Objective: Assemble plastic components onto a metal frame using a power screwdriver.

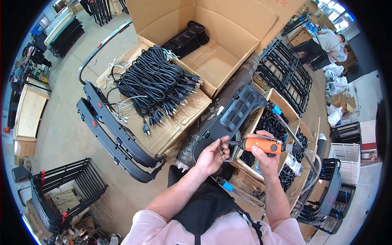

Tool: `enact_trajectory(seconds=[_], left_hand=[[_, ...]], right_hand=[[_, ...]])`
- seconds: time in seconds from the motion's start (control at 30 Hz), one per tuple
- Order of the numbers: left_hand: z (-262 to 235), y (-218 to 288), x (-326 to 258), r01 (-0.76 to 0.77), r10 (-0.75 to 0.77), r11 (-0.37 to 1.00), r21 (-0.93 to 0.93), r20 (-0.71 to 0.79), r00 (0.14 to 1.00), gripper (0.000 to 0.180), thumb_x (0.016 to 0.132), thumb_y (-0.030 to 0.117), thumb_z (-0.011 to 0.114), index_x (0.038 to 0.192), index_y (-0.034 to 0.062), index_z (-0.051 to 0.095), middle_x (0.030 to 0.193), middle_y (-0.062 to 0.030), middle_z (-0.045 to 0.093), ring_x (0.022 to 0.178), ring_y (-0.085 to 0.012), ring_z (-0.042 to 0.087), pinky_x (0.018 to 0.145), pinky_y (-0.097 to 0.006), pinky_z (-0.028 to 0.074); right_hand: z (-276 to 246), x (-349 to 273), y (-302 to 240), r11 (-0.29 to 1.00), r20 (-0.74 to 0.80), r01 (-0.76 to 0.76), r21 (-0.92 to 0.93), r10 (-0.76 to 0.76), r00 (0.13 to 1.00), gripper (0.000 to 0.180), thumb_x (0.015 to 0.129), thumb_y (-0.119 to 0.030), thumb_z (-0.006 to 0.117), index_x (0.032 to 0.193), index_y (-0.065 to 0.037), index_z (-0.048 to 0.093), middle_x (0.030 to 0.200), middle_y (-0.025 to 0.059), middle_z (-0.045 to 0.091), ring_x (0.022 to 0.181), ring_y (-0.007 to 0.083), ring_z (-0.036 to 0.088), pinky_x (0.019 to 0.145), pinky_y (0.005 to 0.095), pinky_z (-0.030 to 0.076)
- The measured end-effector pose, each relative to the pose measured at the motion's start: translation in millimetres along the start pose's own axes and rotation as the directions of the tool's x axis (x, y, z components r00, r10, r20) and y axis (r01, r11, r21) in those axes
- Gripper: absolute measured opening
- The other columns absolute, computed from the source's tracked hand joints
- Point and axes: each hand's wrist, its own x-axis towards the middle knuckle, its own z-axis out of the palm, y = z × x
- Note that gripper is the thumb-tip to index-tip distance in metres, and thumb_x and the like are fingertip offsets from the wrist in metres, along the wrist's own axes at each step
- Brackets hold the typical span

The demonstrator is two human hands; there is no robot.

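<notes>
My right hand (267, 161) is wrapped round an orange and black power screwdriver (261, 145), held level with its tip toward the left. A clear hose runs from its back end. At the tip, the curled fingers of my left hand (214, 156) pinch together; small dark bits show among them, too small to name. Beneath and just beyond both hands lies a long black plastic housing (220, 124) with a vented, raised cover (241, 110). Part of its near end is hidden by my left hand.
Wooden bins (269, 96) of small black parts stand at the right. Bundled black power cords (153, 81) lie on cardboard at the left, beside curved black frames (118, 134). An open cardboard box (212, 53) is beyond. Another person (326, 45) stands at the far right.
</notes>
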Motion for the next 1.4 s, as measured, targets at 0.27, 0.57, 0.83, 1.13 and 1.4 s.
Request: enact_trajectory(seconds=[0.27,0.57,0.83,1.13,1.4], left_hand=[[-5,-5,-2,0.006,-0.007,1.0,0.02,0.047,0.999,0.04,0.112,0.031,0.046,0.137,0.0027,0.058,0.096,-0.0022,0.06,0.089,-0.0175,0.06,0.083,-0.033,0.051],[1,-6,-7,0.004,0.0,0.996,-0.092,0.04,0.999,0.039,0.112,0.034,0.047,0.139,0.0068,0.055,0.084,0.0027,0.048,0.076,-0.0127,0.048,0.072,-0.029,0.044],[-12,11,-6,-0.034,0.033,0.99,-0.138,-0.005,0.999,0.041,0.113,0.035,0.044,0.137,0.0046,0.056,0.082,0.0013,0.051,0.074,-0.0134,0.05,0.069,-0.028,0.045],[-11,3,-38,0.005,0.073,0.933,0.361,-0.202,0.977,0.03,0.113,0.026,0.046,0.124,0.0023,0.061,0.094,-0.0042,0.067,0.078,-0.0133,0.063,0.07,-0.028,0.052],[-18,6,-52,0.032,0.063,0.922,0.386,-0.231,0.971,0.028,0.111,0.025,0.052,0.126,0.0048,0.065,0.108,-0.0049,0.074,0.085,-0.0106,0.068,0.075,-0.024,0.057]], right_hand=[[7,-5,3,0.999,0.041,0.034,-0.035,-0.033,0.999,0.052,0.087,-0.007,0.076,0.133,0.002,0.053,0.12,0.0189,0.072,0.112,0.0229,0.069,0.103,0.038,0.052],[15,-2,15,0.999,0.025,0.03,-0.033,-0.03,0.999,0.05,0.086,-0.001,0.077,0.132,0.002,0.055,0.12,0.016,0.073,0.111,0.0211,0.069,0.102,0.0359,0.053],[44,11,26,0.995,0.098,0.052,-0.09,-0.043,0.994,0.051,0.087,-0.002,0.078,0.132,0.002,0.055,0.124,0.0163,0.071,0.114,0.0213,0.068,0.103,0.0363,0.054],[65,33,45,0.98,0.078,0.082,-0.179,-0.069,0.995,0.048,0.088,0.001,0.077,0.131,0.002,0.057,0.123,0.0161,0.071,0.116,0.0214,0.067,0.104,0.0357,0.053],[76,43,49,0.956,0.212,0.166,-0.243,-0.115,0.971,0.032,0.089,0.003,0.075,0.119,0.002,0.063,0.125,0.0154,0.068,0.114,0.0205,0.066,0.1,0.0348,0.055]])
